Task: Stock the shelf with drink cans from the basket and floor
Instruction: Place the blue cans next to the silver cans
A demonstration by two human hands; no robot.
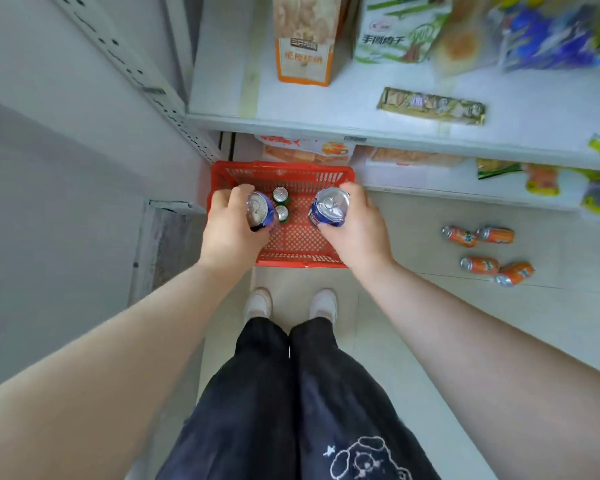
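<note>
Head cam: L fingers (239, 195) grip blue silver-top can (258, 211), R fingers (352, 192) grip 2nd can (329, 207).

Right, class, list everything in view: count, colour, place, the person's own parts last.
basket: one, red, on the floor below the shelves
blue cans: two, blue, held over the basket
green cans: two, green, upright in the basket
orange cans: four, orange, lying on the floor, right
shelves: two, white, ahead
snack packs: several, mixed colours, on the shelves
shoes: two, white, on the floor
trousers: one, black, bottom centre
left grip: one, bare, holds a blue can
right grip: one, bare, holds a blue can
</note>
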